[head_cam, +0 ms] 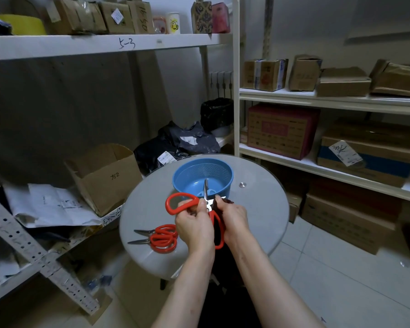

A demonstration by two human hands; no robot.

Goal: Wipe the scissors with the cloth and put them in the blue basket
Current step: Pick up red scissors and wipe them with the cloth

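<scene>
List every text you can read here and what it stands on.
"5-3": handwritten on the top shelf edge.
"方2": handwritten on the open carton.
Marker writing on a top-shelf box: sideways, cannot be read surely.
Labels on the bags and the right-hand boxes: too small to read.

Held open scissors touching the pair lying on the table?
Apart. Head view: left hand and right hand grip the open scissors; the spare scissors lie on the table, beyond the left hand, with a clear gap.
</scene>
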